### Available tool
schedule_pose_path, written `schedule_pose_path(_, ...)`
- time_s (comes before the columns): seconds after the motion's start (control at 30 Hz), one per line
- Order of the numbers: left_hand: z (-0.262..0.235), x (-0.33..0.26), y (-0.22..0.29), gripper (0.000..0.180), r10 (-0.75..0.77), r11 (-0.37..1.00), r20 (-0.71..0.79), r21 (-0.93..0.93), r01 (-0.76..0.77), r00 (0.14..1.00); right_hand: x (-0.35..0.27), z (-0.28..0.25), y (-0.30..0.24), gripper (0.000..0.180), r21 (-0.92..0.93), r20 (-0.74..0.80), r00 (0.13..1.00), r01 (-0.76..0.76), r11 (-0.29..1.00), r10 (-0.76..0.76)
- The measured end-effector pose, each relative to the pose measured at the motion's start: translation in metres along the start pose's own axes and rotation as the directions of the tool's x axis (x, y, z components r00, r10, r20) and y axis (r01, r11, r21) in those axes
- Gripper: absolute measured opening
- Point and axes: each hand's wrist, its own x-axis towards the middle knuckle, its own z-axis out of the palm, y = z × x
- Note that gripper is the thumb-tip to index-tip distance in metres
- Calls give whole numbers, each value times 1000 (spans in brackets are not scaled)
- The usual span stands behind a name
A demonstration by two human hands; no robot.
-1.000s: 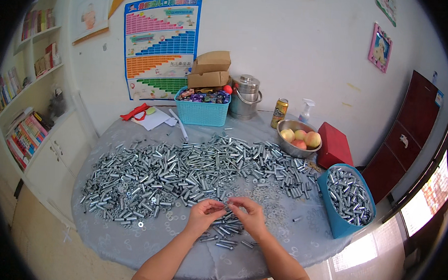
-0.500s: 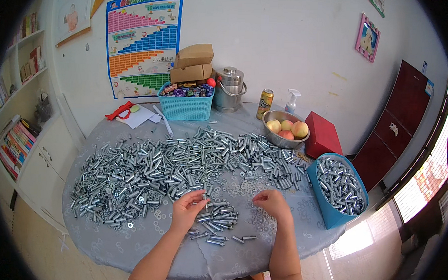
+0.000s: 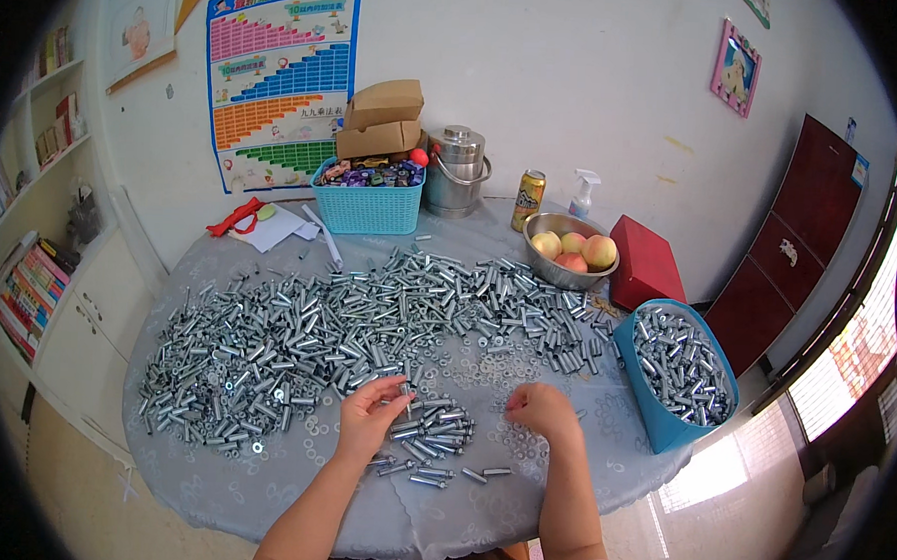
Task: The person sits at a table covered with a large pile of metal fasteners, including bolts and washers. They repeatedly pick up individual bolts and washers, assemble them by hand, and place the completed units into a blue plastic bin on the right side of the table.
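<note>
My left hand (image 3: 367, 417) pinches a metal bolt (image 3: 406, 388) upright between thumb and fingertips. Just right of and below it lies a small heap of sleeve anchor bolts (image 3: 437, 428), with a few stray ones toward the near side. Over a scatter of clear-looking and pale washers (image 3: 526, 446), my right hand (image 3: 545, 412) hovers low with its fingers pressed together; whatever is between them is too small to make out. A big spread of loose metal sleeves and bolts (image 3: 306, 334) covers the middle and left of the table.
At the right edge stands a blue bin (image 3: 653, 419) full of metal sleeves. Behind are a steel bowl (image 3: 569, 277) of fruit, a red box (image 3: 644, 264), a can (image 3: 529, 201), a spray bottle (image 3: 583, 196), a steel pot (image 3: 455, 175) and a turquoise basket (image 3: 366, 211). A grey cloth (image 3: 398, 523) covers the table.
The whole view has shifted slightly. My right fingertips have dipped a little closer to the washers, while my left hand keeps its pinch on the bolt.
</note>
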Motion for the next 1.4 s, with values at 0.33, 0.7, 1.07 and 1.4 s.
schedule_pose_path(0.33,-2,-1,0,26,6,1000,-15,12,-6,1000,-4,-7,-8,23,-7,39,999,-15,1000,15)
schedule_pose_path(0.7,0,1,-2,25,2,1000,-13,-7,-2,1000,4,1,-5,22,84,14,1000,-12,996,11)
schedule_pose_path(1.07,1,0,6,27,-127,976,-40,-183,118,991,-1,-4,-39,19,368,-52,998,39,929,-21)
schedule_pose_path(1.4,-4,-1,-1,12,-301,849,19,-450,277,954,-11,44,-80,11,816,-96,984,165,554,-151)
